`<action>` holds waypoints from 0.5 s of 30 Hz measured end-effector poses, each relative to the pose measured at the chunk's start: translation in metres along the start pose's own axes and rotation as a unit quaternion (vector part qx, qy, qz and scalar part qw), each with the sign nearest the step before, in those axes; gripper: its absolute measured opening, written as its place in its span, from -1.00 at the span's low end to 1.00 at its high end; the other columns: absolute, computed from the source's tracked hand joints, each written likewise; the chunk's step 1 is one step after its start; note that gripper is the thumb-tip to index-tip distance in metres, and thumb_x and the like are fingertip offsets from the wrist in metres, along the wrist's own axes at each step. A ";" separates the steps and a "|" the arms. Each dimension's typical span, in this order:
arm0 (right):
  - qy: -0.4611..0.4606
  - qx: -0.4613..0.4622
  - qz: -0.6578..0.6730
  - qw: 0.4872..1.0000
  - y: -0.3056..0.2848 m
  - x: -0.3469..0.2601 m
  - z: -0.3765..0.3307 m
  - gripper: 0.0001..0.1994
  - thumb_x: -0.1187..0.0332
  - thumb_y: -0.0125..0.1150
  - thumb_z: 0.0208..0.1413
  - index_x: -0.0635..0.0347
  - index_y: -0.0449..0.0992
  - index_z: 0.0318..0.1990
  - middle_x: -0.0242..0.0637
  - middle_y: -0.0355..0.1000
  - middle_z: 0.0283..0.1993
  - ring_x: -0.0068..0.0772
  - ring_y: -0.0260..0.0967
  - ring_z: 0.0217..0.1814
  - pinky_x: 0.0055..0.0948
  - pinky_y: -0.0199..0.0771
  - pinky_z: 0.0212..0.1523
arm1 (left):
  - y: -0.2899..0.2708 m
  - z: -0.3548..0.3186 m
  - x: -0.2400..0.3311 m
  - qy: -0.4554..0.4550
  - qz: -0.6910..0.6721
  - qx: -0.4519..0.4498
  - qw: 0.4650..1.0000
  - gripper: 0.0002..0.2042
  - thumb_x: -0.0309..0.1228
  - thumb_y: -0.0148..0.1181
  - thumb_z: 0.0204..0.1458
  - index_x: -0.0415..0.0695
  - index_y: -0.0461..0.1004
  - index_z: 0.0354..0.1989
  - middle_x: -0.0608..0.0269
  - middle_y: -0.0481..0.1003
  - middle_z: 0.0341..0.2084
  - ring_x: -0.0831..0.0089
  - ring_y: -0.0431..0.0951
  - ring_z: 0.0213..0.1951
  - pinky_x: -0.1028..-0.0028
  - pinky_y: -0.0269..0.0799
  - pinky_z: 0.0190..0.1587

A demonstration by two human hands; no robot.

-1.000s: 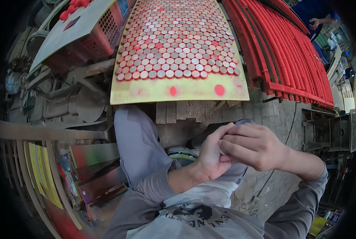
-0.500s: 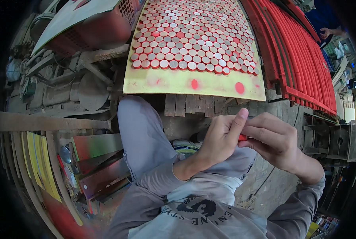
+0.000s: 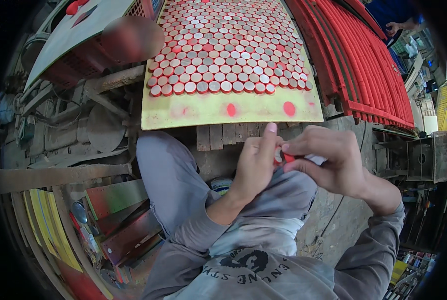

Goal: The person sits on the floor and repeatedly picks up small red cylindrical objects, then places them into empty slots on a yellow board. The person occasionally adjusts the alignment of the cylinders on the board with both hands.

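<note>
My left hand [image 3: 256, 165] is raised above my lap, thumb pointing up, its fingers closed on a small round disc [image 3: 277, 156] with a pale face and red rim. Close against it, my right hand [image 3: 331, 157] pinches a second red-edged disc [image 3: 288, 158] between thumb and fingers. The two discs are side by side, and whether they touch I cannot tell. Beyond my hands, rows of similar discs [image 3: 226, 87] stand packed together on a yellow-green board [image 3: 206, 117], pale faces up. Red round paint marks dot its bare near strip.
Right of the board lies a stack of red-painted slats [image 3: 373, 75]. A red plastic crate [image 3: 78, 62] under a pale panel stands at the left. Painted boards [image 3: 118, 197] lean beside a wooden rail [image 3: 63, 177]. Another person's hand [image 3: 396, 27] shows far right.
The discs between my hands, mostly hidden before, now show. My right fingers have come slightly away from my left hand. The surroundings have shifted left in the picture.
</note>
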State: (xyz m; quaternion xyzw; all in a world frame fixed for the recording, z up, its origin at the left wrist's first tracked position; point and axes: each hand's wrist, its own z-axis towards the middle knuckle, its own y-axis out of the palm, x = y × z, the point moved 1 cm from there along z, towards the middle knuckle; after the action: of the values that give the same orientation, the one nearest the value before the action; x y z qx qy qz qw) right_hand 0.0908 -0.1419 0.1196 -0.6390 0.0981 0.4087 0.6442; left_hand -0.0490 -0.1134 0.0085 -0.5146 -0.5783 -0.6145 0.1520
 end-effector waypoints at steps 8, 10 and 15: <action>0.103 0.192 -0.106 0.970 0.015 0.078 0.020 -0.64 0.56 0.52 -0.08 0.38 0.63 -0.07 -0.13 0.59 -0.25 -0.43 0.60 -0.29 -0.48 0.62 -0.21 | -0.024 0.011 0.020 0.036 -0.117 -0.042 0.992 -0.38 -0.10 -0.31 0.45 -0.12 0.20 -0.73 0.32 0.12 -0.82 0.46 0.18 -0.68 0.50 -0.01 -0.64; 0.154 0.236 -0.057 0.958 0.026 0.090 0.022 -0.59 0.55 0.54 -0.10 0.36 0.61 -0.03 -0.13 0.59 -0.24 -0.44 0.59 -0.28 -0.47 0.62 -0.21 | -0.030 0.012 0.023 0.059 -0.120 -0.044 0.990 -0.39 -0.10 -0.32 0.45 -0.11 0.19 -0.73 0.32 0.12 -0.82 0.46 0.18 -0.67 0.50 -0.01 -0.64; 0.184 0.361 -0.021 0.914 0.053 0.108 0.012 -0.63 0.57 0.55 -0.12 0.37 0.58 -0.11 -0.20 0.60 -0.27 -0.46 0.62 -0.24 -0.48 0.65 -0.18 | -0.035 0.011 0.029 0.087 -0.122 -0.024 0.988 -0.40 -0.11 -0.33 0.44 -0.11 0.18 -0.72 0.32 0.10 -0.82 0.46 0.17 -0.65 0.49 0.00 -0.63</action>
State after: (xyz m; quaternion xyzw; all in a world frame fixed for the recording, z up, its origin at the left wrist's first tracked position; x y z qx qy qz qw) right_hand 0.1212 -0.0954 0.0119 -0.4290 0.3421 0.2066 0.8101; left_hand -0.0837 -0.0819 0.0103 -0.3887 -0.6062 -0.6846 0.1130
